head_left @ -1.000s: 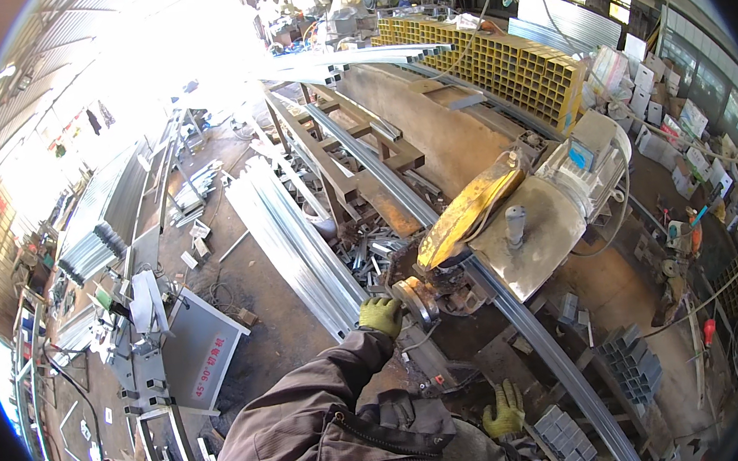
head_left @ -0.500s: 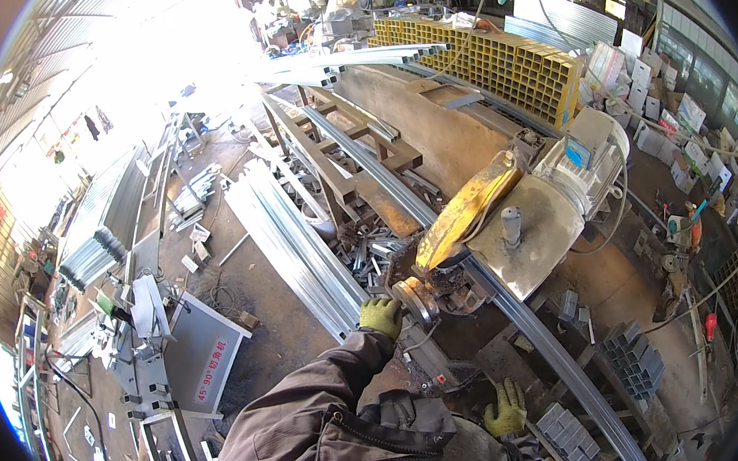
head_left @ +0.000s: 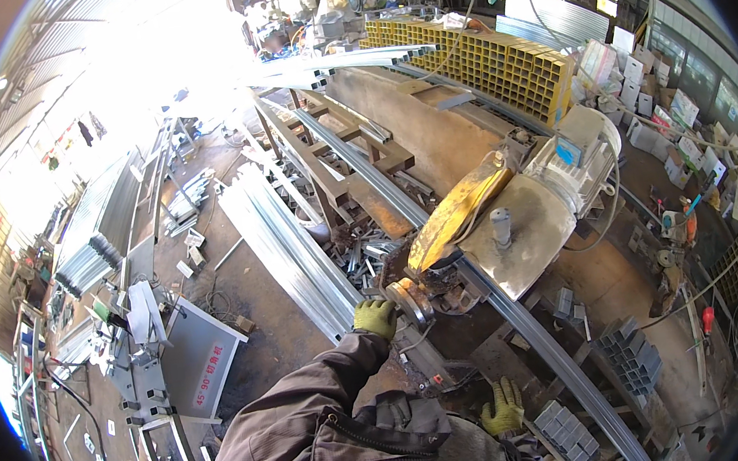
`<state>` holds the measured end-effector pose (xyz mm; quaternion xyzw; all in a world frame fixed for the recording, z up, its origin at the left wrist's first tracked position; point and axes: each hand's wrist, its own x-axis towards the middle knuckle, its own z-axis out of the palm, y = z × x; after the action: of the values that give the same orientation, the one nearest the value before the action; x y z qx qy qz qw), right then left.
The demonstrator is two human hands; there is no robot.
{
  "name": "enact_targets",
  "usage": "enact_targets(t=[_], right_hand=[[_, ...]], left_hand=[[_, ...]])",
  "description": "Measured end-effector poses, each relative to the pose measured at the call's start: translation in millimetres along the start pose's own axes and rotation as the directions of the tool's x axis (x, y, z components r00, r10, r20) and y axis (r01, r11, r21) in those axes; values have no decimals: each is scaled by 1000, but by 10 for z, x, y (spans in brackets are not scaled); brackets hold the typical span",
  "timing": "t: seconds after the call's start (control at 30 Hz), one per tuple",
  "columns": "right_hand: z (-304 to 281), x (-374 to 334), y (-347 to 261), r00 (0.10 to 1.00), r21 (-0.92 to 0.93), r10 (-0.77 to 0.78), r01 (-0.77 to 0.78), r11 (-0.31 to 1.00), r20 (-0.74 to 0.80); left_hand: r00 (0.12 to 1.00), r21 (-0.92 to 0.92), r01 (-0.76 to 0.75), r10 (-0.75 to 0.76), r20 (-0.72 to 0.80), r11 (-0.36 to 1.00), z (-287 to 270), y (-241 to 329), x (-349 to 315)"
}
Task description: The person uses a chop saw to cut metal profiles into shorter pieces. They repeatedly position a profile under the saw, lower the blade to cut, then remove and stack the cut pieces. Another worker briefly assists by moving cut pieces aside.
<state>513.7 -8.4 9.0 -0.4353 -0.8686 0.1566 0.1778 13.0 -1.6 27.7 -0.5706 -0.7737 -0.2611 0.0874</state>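
Note:
My left hand [head_left: 375, 319], in a yellow-green work glove, is closed beside the round metal handwheel [head_left: 412, 304] of a cut-off saw. Its fingers wrap over what seems to be the wheel's handle, which they hide. The saw's worn yellow blade guard [head_left: 459, 211] sits over a long grey metal profile [head_left: 536, 339], which runs through the machine from far left to near right. My right hand [head_left: 502, 408], gloved alike, is low in front of me with its fingers stretched out. It holds nothing and lies near a stack of short cut tubes [head_left: 567, 434].
A bundle of long silvery profiles [head_left: 283, 247] lies left of the saw. The saw's motor [head_left: 587, 159] and cable are at the right. More cut tubes [head_left: 628, 361] are stacked at the right. A grey machine [head_left: 196, 355] stands at the left; yellow square tubes [head_left: 468, 59] are piled behind.
The whole view has shifted slightly to the left. Both hands keep nearly the same pose and place against the saw.

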Motion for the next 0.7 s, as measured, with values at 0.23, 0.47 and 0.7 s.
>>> enact_targets(t=[0.23, 0.47, 0.7], right_hand=[[-38, 9, -43, 1000, 30, 7, -7, 1000, -7], [-56, 3, -43, 1000, -37, 27, -27, 999, 16], [-73, 26, -58, 999, 0, -31, 31, 1000, -15]], left_hand=[[1000, -9, 11, -11, -9, 1000, -39, 37, 11], [1000, -32, 9, -9, 8, 999, -48, 47, 23], [1000, -8, 17, -17, 0, 1000, -86, 64, 3]])
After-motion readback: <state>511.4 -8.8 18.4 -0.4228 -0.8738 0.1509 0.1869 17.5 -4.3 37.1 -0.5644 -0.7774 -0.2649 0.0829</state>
